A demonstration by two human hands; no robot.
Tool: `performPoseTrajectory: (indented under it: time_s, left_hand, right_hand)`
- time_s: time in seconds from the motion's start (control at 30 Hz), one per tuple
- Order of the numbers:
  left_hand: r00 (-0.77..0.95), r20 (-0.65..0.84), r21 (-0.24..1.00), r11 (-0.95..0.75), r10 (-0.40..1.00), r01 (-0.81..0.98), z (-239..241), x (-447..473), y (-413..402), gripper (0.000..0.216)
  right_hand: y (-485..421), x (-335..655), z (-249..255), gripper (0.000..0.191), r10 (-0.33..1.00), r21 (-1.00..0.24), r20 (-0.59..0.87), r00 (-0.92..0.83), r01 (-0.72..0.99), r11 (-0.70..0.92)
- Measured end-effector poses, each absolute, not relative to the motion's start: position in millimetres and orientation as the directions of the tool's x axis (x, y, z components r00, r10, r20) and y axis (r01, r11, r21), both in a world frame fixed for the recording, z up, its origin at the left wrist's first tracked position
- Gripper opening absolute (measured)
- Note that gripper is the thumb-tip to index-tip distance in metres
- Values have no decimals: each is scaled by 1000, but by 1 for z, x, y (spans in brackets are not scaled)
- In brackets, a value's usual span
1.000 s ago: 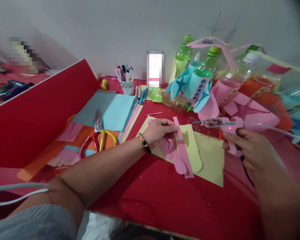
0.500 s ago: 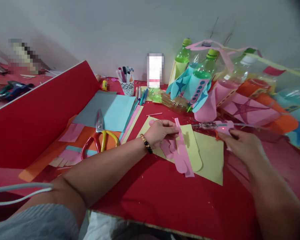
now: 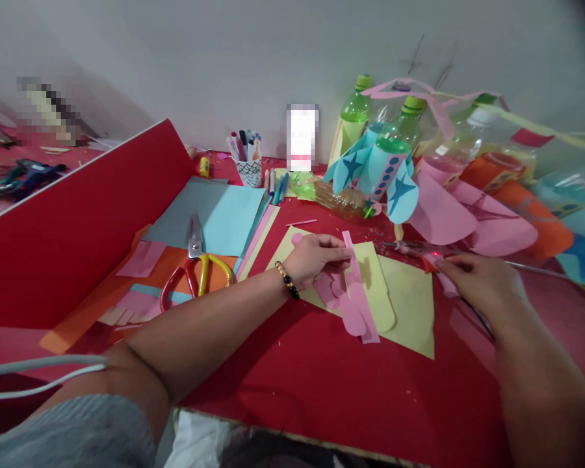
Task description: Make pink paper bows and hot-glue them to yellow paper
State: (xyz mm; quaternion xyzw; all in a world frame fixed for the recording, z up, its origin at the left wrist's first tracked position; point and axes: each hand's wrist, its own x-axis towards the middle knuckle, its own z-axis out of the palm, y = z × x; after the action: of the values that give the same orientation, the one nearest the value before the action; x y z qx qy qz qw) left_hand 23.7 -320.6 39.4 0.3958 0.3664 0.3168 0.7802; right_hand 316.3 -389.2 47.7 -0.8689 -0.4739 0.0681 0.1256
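- our left hand [image 3: 316, 257] pressed pink paper strip [image 3: 357, 292] down on yellow card [image 3: 407, 305], fingers flat, not gripping
- our right hand [image 3: 478, 279] gripped pink hot glue gun [image 3: 409, 247], tip just beside strip
- all on red tabletop [image 3: 292, 403]

Pink paper strip [image 3: 357, 289], yellow card [image 3: 409, 305], black-and-gold bracelet [image 3: 286, 281], blue star [image 3: 400, 194], red tabletop [image 3: 316, 396]

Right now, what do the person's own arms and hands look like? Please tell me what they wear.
The left hand and right hand are bare, without gloves. The left wrist wears a bracelet of round black beads with some gold-coloured ones. A grey knitted sleeve covers the left upper arm, and the forearm is bare. The right forearm is bare too.
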Motion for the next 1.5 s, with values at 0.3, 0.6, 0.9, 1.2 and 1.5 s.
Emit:
performPoseTrajectory:
  time_s: [0.3, 0.6, 0.9, 1.2, 1.5]
  left_hand:
    - [589, -289, 835, 500, 755, -230, 37, 26, -329, 26]
    - [570, -328, 785, 553, 753, -279, 44, 33, -345, 34]
    - [548, -297, 787, 525, 782, -325, 43, 37, -354, 29]
    - [549, -290, 792, 519, 784, -321, 40, 37, -356, 29]
    - [595, -260, 817, 501, 761, -284, 40, 36, -355, 28]
  right_hand:
    - [-411, 269, 64, 31, 916, -522, 211, 342, 831, -190]
    - [-424, 214, 55, 33, 994, -792, 66, 90, 611, -2]
    - [-423, 200, 53, 26, 999, -814, 21, 30, 581, 0]
    - [-424, 202, 49, 16, 996, -839, 29, 88, 543, -24]
    - [-423, 207, 51, 16, 991, -846, 76, 109, 532, 6]
